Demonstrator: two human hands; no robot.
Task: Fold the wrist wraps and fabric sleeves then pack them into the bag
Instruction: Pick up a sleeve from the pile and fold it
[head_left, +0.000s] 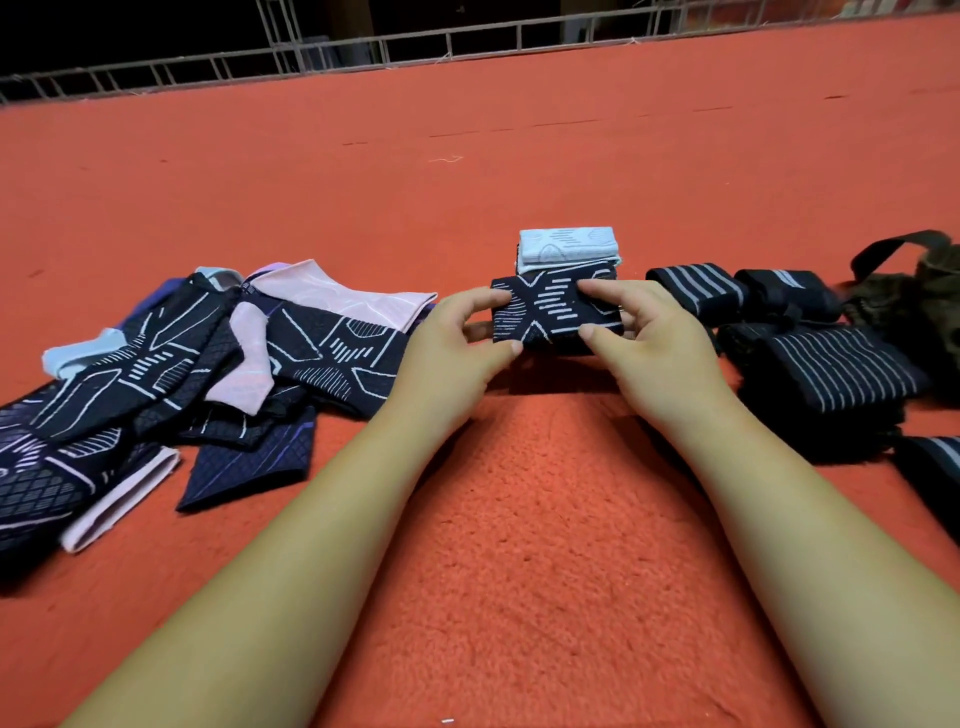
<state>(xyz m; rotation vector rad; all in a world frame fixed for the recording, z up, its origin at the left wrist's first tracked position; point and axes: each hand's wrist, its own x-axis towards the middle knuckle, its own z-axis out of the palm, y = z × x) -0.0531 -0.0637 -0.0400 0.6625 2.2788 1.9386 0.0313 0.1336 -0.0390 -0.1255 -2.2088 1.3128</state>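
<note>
Head view: left hand and right hand each pinch one end of the folded dark sleeve, just before the pale blue folded sleeve on the red fleece. The springy fold will likely pop open if released loosely.

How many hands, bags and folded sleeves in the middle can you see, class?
Hands: 2 (left hand, right hand)
Folded sleeves: 2 (dark sleeve, light blue sleeve)
Bag: 1
Total: 5
</note>
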